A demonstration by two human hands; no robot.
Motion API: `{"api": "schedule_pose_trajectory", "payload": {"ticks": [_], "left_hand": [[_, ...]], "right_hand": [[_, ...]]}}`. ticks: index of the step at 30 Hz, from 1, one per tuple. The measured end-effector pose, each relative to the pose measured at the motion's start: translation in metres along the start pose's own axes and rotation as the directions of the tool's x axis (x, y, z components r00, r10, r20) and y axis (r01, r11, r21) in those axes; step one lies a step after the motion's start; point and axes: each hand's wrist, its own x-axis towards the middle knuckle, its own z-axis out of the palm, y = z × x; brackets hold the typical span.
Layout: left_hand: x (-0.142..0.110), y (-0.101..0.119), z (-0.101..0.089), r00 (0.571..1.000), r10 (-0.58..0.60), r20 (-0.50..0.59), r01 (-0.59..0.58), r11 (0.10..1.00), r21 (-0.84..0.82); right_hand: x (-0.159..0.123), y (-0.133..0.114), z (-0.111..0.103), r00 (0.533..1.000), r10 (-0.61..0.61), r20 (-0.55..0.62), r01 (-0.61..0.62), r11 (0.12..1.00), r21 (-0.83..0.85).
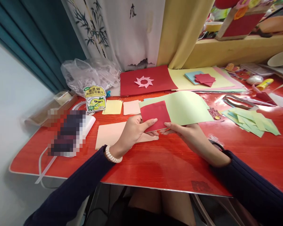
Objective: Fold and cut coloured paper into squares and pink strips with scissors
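1. Fingers (151, 123) of the left hand (129, 131) pinch the red square (155, 114) at its lower left, thumb on top; the right hand (190, 133) nips its lower right corner; uneven pressure could slide or crease it.
2. Below the left hand, on the table (160, 166), lies a peach sheet (112, 133); a careless drop of that hand might rumple it.
3. Behind the red square, a pale green sheet (186, 108) bows; its spring could push the two out of line; whether the fingers grip it too, I cannot tell.
4. Rightward, loose green pieces (252, 121) overlap; a brushing arm could scatter them.
5. Farthest, a pink star ring (152, 83) rests on a dark red sheet (163, 84); a bump could shift it.
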Motion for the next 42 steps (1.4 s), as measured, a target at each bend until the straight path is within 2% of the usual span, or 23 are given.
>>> {"api": "schedule_pose_trajectory", "payload": {"ticks": [8,15,22,33,39,42], "left_hand": [[0.0001,0.0001,-0.0002,1.0,0.004,0.002,-0.004,1.0,0.013],[-0.0004,-0.0029,0.0004,1.0,-0.016,-0.001,0.016,0.997,-0.072],[-0.0002,-0.003,-0.0008,0.999,0.045,0.029,-0.046,0.998,0.042],[0.0002,-0.0026,-0.0009,0.999,0.03,0.021,-0.031,0.999,0.016],[-0.0009,0.0009,-0.002,0.991,-0.025,0.13,0.04,0.993,-0.113],[-0.0018,0.0015,-0.0031,0.986,-0.07,0.152,0.091,0.987,-0.133]], "right_hand": [[-0.0008,0.0011,-0.003,1.0,0.007,-0.03,-0.011,0.992,-0.125],[0.0003,-0.0016,0.0007,1.0,0.001,-0.014,-0.001,1.0,-0.024],[0.0003,-0.0027,0.0021,0.999,0.008,0.036,-0.005,0.998,-0.07],[0.0004,0.0004,0.0007,0.999,0.034,0.042,-0.03,0.996,-0.084],[-0.002,-0.0049,0.0032,0.998,-0.013,0.053,0.017,0.998,-0.067],[-0.0038,-0.0073,0.0051,0.997,-0.041,0.065,0.047,0.994,-0.095]]}}
